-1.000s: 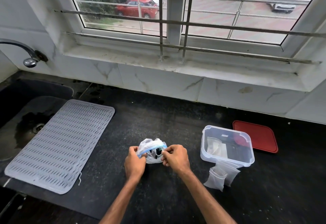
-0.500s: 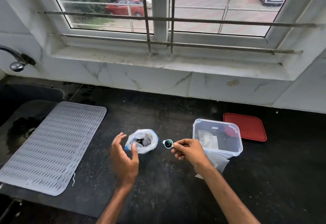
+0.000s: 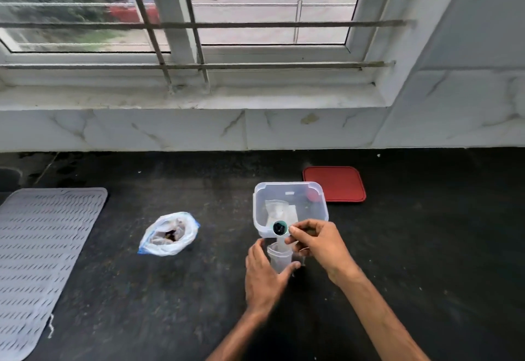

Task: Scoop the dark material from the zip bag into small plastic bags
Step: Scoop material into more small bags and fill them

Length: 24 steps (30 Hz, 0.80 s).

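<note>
The tabletop (image 3: 426, 247) is black, speckled; mat (image 3: 42, 247) pale grey, rows of dark slits; lid (image 3: 338, 184) red; container (image 3: 287, 190) and small plastic bag (image 3: 279, 260) clear; zip bag (image 3: 159, 247) translucent white, blue seal strip; scoop (image 3: 280, 228) teal-rimmed, black contents; wall tiles (image 3: 170, 130) white, grey-veined.

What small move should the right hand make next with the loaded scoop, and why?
Probably lower the scoop a little and tip it into the small plastic bag. The right hand pinches the scoop, filled with dark material, just above the bag's mouth, and the left hand holds that bag beneath it.
</note>
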Motion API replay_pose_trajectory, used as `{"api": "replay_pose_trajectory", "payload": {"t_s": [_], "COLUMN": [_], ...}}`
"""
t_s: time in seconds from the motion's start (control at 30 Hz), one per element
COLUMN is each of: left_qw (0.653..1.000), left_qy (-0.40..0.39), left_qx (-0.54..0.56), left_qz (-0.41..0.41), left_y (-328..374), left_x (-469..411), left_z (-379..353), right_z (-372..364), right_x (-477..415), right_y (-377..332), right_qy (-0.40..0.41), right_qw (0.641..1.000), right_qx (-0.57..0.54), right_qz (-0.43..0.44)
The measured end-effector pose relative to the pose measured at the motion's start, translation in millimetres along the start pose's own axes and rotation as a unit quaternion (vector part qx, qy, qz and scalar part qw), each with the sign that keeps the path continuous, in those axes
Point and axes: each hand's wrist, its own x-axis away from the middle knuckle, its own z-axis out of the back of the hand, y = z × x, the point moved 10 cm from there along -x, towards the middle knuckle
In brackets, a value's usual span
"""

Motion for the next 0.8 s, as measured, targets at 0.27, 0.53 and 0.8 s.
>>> {"api": "replay_pose_trajectory", "payload": {"t_s": [0.27,0.53,0.8], "left_qw": [0.993,0.979,0.977], "left_qy": [0.059,0.083,0.093], "left_qx": [0.102,0.171,0.169], "left_qz": [0.006,-0.074,-0.09], "left_y": [6.5,28.3,35.3], "left_x": [14.7,31.7,36.8], "left_z": [-14.2,-8.5,-13.0], "right_z": [34.4,22.5,19.0], "right_x": [-2.1,-0.1,11.0], "right_y": [14.9,17.1,8.0], "right_qy": [0.006,-0.025,0.001], "right_qw": [0.996,0.962,0.903], "right_qx": [0.09,0.261,0.394], "right_qz": [0.011,0.08,0.173]}}
